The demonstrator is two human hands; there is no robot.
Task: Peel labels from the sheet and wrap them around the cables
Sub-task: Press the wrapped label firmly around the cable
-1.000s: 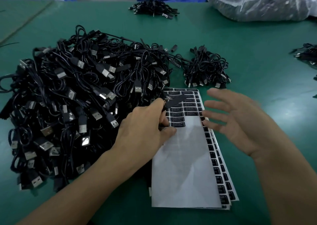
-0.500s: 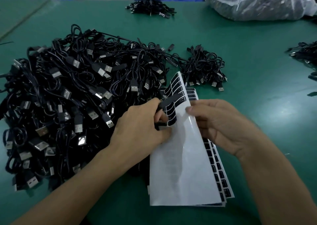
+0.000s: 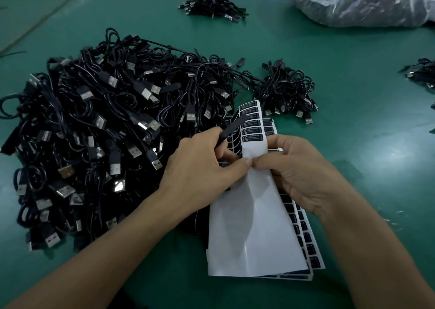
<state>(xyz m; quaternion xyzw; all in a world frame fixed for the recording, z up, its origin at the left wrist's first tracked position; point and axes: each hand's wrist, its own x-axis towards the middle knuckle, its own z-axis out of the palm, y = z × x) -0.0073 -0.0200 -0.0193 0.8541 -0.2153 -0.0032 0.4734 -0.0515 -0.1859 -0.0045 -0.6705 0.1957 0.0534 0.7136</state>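
Observation:
A white label sheet (image 3: 254,233) lies on top of a stack of sheets at the table's near centre, its far end curled up to show rows of black labels (image 3: 252,129). My left hand (image 3: 202,169) grips a black cable end (image 3: 231,128) that sticks out above its fingers, thumb meeting the sheet. My right hand (image 3: 299,172) pinches the sheet at its bend, fingertip to fingertip with the left thumb. A large heap of black USB cables (image 3: 101,132) covers the table to the left.
A smaller cable bundle (image 3: 287,92) sits just beyond the sheets. Another bundle (image 3: 211,7) lies far back, one more (image 3: 421,73) at the right edge. A clear plastic bag (image 3: 357,0) fills the far right corner. The green table (image 3: 353,132) is bare to the right.
My right hand came in from hovering open to pinch the sheet. The sheet's far end has lifted and curled upward. My left hand kept its grip on the cable end.

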